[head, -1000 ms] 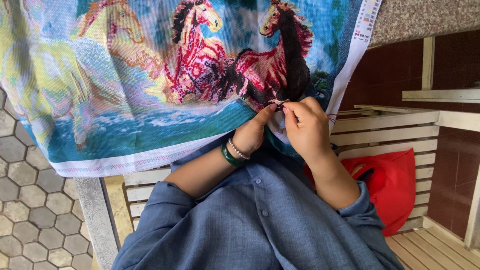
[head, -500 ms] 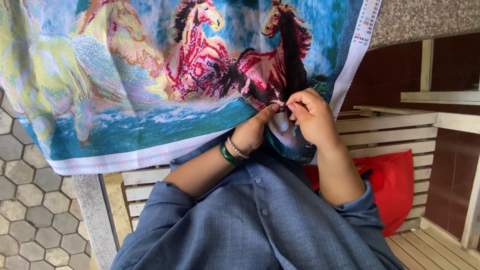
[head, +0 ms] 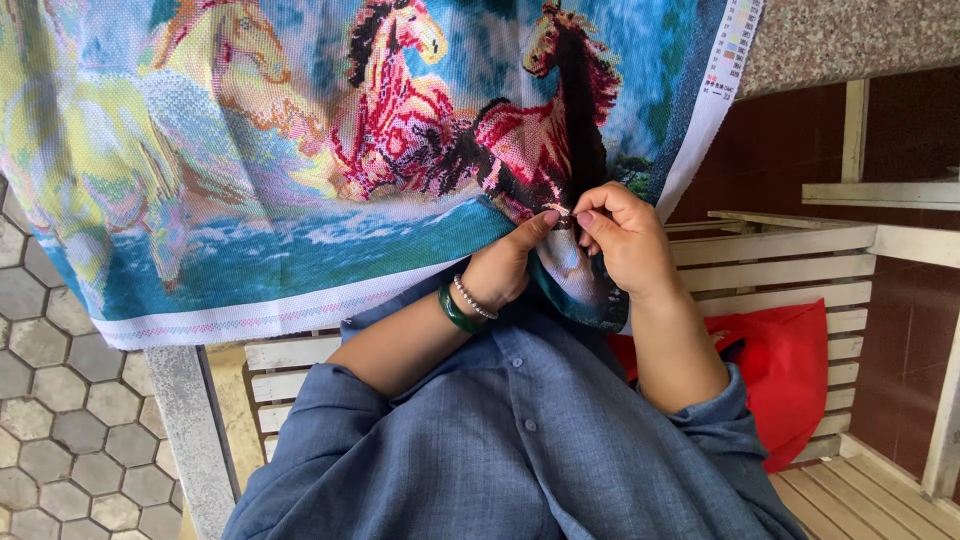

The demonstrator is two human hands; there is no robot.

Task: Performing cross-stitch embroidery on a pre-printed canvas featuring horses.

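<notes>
We see a large cross-stitch cloth (head: 300, 180) printed and partly stitched with running horses in red, yellow and black over blue-green water, edged by a white border. It spreads across the upper part of the view and drapes down towards our lap. Our left hand (head: 505, 265) lies at the cloth's lower edge, fingers curled under the fabric and thumb stretched up along its face, so that it grips a fold of the cloth. A dark green bangle (head: 455, 310) and a thin beaded bracelet (head: 472, 298) circle that wrist. Our right hand (head: 625, 240) sits just beside the left, thumb and forefinger pinched shut at the cloth's surface near the dark red horse; what they pinch is too small to tell, possibly a needle or thread. The two thumbs almost touch.

Below the hands, the sleeves and buttoned front of a blue-grey woven shirt (head: 520, 440) fill the lower middle. We sit on a pale slatted wooden bench (head: 760, 255), on which a red cloth bag (head: 800, 370) rests to our right. Grey hexagonal paving stones (head: 60, 440) cover the ground at left.
</notes>
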